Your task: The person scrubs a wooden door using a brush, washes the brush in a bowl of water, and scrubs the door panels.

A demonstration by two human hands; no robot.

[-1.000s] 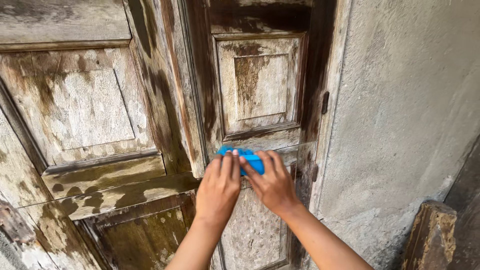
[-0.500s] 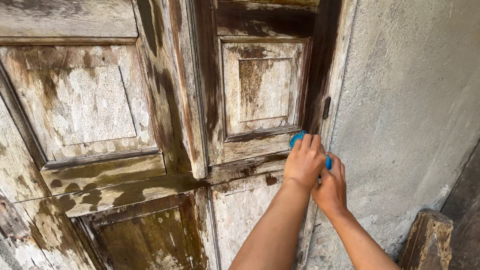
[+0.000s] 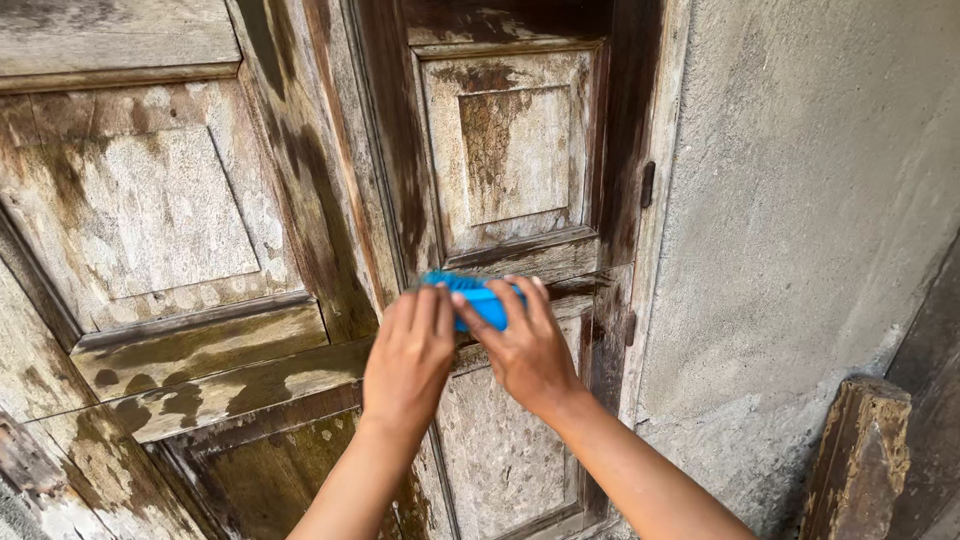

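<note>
Both hands, left hand [image 3: 408, 355] and right hand [image 3: 527, 348], seemingly clasped on blue brush [image 3: 472, 298] against weathered wooden door [image 3: 200, 230].

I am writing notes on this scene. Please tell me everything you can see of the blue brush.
The blue brush looks like bright plastic, with short blue bristles showing along its upper left edge. It is blurred, so finer parts cannot be told. It lies roughly level, pressed against the horizontal rail of the weathered wooden door, below a raised panel. Both hands cover much of it: the left hand on its left part, the right hand over its right end.
</note>
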